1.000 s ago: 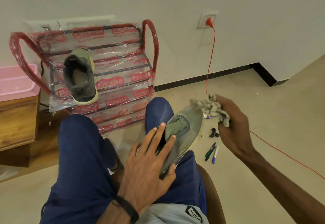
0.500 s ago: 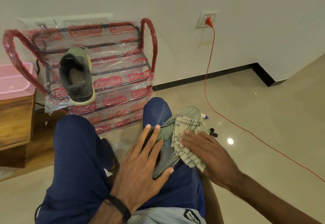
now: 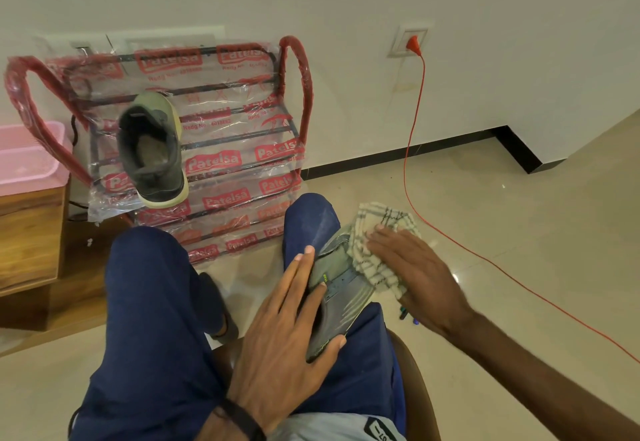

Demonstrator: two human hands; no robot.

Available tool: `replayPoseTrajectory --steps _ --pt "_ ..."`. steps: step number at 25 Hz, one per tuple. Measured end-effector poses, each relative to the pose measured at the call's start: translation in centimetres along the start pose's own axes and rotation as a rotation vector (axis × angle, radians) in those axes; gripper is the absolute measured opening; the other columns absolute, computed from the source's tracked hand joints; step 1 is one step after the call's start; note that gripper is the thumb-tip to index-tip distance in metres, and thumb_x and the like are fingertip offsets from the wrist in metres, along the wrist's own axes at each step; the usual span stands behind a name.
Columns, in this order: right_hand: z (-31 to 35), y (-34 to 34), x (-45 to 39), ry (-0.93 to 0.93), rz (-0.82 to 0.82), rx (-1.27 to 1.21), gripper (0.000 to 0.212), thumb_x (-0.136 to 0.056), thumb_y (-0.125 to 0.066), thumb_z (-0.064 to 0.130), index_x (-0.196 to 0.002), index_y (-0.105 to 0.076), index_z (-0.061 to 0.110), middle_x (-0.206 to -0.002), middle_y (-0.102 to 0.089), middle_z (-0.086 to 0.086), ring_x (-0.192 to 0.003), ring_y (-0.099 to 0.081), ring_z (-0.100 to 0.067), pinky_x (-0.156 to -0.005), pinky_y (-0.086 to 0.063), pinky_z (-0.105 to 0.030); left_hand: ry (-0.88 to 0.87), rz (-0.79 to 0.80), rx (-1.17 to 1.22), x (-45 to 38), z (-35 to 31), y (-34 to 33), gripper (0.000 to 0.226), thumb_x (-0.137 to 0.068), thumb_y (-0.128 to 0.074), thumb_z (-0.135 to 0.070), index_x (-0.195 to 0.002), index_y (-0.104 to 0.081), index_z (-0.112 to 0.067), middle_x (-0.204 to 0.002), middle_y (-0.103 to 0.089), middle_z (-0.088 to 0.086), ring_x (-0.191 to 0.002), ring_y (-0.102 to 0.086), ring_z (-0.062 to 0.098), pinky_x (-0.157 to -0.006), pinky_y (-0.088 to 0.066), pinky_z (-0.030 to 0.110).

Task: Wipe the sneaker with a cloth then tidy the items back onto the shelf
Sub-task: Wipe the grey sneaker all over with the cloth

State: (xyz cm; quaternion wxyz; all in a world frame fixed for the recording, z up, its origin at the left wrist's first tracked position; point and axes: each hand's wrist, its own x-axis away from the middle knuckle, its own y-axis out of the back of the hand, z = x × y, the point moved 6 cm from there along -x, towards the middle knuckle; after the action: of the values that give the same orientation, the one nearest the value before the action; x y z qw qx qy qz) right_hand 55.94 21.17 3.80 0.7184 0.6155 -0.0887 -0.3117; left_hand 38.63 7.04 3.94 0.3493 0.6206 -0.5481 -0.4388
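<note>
A grey sneaker (image 3: 341, 296) lies on my right thigh, toe pointing away from me. My left hand (image 3: 287, 333) grips its heel end, fingers over the opening and thumb under the sole. My right hand (image 3: 415, 274) presses a white checked cloth (image 3: 377, 243) flat against the sneaker's front, which the cloth hides. A second grey sneaker (image 3: 152, 149) with a pale sole rests on the red plastic-wrapped shoe shelf (image 3: 242, 163) against the wall.
An orange cable (image 3: 414, 121) runs from a wall socket across the tiled floor at right. Marker pens (image 3: 407, 314) lie on the floor under my right wrist. A pink tub (image 3: 27, 156) sits on a wooden cabinet (image 3: 31, 232) at left. I sit on a brown chair (image 3: 412, 381).
My right hand came down from holding the bunched cloth in the air, spread it on the sneaker, and has slid it forward towards the toe. The left hand stays on the heel.
</note>
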Motion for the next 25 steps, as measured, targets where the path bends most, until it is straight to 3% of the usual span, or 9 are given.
replayPoseTrajectory --steps 3,7,10,12,14,16,20,23,25 --pt "0.6 -0.1 -0.1 0.132 0.056 0.094 0.067 -0.081 -0.074 0.011 -0.145 -0.052 0.011 -0.151 -0.049 -0.008 -0.142 -0.043 -0.021 -0.12 -0.031 -0.043 0.016 -0.01 0.039 0.0 0.1 0.1 0.068 -0.087 -0.066 -0.059 -0.139 -0.06 -0.016 -0.171 -0.009 0.004 -0.154 -0.024 0.021 -0.115 -0.041 0.035" --pt "-3.8 0.8 -1.5 -0.227 -0.07 0.014 0.056 -0.09 -0.066 0.028 -0.142 -0.054 0.011 -0.144 -0.056 -0.01 -0.135 -0.05 -0.025 -0.109 -0.045 -0.052 -0.044 0.02 -0.067 -0.9 -1.1 -0.4 0.069 -0.088 -0.06 -0.06 -0.138 -0.061 -0.013 -0.168 -0.024 0.0 -0.152 -0.029 0.018 -0.115 -0.043 0.036" --pt "0.8 -0.3 -0.2 0.022 -0.01 -0.021 0.053 -0.089 -0.062 0.013 -0.141 -0.055 0.008 -0.148 -0.051 -0.009 -0.139 -0.044 -0.02 -0.12 -0.032 -0.04 -0.041 0.001 -0.043 -0.4 -0.9 -0.5 0.07 -0.089 -0.061 -0.058 -0.14 -0.059 -0.011 -0.164 -0.032 -0.003 -0.148 -0.035 0.016 -0.114 -0.039 0.034" --pt "0.6 0.3 -0.2 0.116 0.021 0.049 0.058 -0.082 -0.067 0.008 -0.14 -0.056 0.008 -0.146 -0.052 -0.01 -0.137 -0.046 -0.021 -0.119 -0.032 -0.044 -0.035 0.0 -0.041 -0.1 -0.6 -0.6 0.071 -0.091 -0.059 -0.058 -0.144 -0.055 -0.012 -0.163 -0.034 -0.005 -0.147 -0.037 0.015 -0.113 -0.035 0.032" --pt "-3.0 1.0 -1.3 -0.075 -0.017 0.065 0.068 -0.078 -0.08 0.01 -0.141 -0.055 0.011 -0.145 -0.054 -0.011 -0.136 -0.049 -0.026 -0.108 -0.045 -0.055 -0.044 0.003 -0.049 -0.3 -0.7 -0.7 0.072 -0.091 -0.056 -0.059 -0.146 -0.052 -0.013 -0.161 -0.036 -0.006 -0.145 -0.038 0.014 -0.113 -0.034 0.031" --pt "-4.2 1.0 -1.4 -0.21 -0.025 0.01 0.072 -0.079 -0.084 0.015 -0.144 -0.053 0.013 -0.147 -0.053 -0.01 -0.138 -0.047 -0.026 -0.104 -0.05 -0.053 -0.051 0.008 -0.032 -0.3 -0.7 -0.9 0.074 -0.091 -0.057 -0.06 -0.148 -0.05 -0.014 -0.16 -0.037 -0.007 -0.144 -0.039 0.013 -0.114 -0.032 0.03" --pt "0.1 -0.1 0.0 0.14 0.105 0.013 0.073 -0.076 -0.081 0.005 -0.144 -0.054 0.011 -0.152 -0.047 -0.008 -0.143 -0.042 -0.021 -0.117 -0.036 -0.044 -0.036 0.022 0.007 0.1 0.2 -0.8 0.073 -0.092 -0.057 -0.062 -0.148 -0.05 -0.015 -0.162 -0.034 -0.01 -0.145 -0.038 0.012 -0.114 -0.033 0.031" --pt "-3.5 0.8 -1.4 -0.128 0.005 0.025 0.071 -0.079 -0.081 0.014 -0.144 -0.053 0.014 -0.149 -0.051 -0.009 -0.139 -0.046 -0.024 -0.107 -0.047 -0.054 -0.05 0.03 -0.025 -0.4 -0.4 -0.7 0.072 -0.091 -0.055 -0.062 -0.147 -0.051 -0.016 -0.16 -0.037 -0.009 -0.144 -0.039 0.012 -0.113 -0.033 0.031" --pt "-3.1 0.2 -1.1 -0.2 -0.008 -0.049 0.065 -0.085 -0.076 0.016 -0.145 -0.052 0.015 -0.151 -0.05 -0.007 -0.141 -0.044 -0.024 -0.107 -0.047 -0.051 -0.057 0.038 -0.019 -0.4 -0.7 -0.8 0.074 -0.091 -0.054 -0.063 -0.148 -0.05 -0.016 -0.161 -0.036 -0.01 -0.144 -0.039 0.012 -0.113 -0.034 0.031"
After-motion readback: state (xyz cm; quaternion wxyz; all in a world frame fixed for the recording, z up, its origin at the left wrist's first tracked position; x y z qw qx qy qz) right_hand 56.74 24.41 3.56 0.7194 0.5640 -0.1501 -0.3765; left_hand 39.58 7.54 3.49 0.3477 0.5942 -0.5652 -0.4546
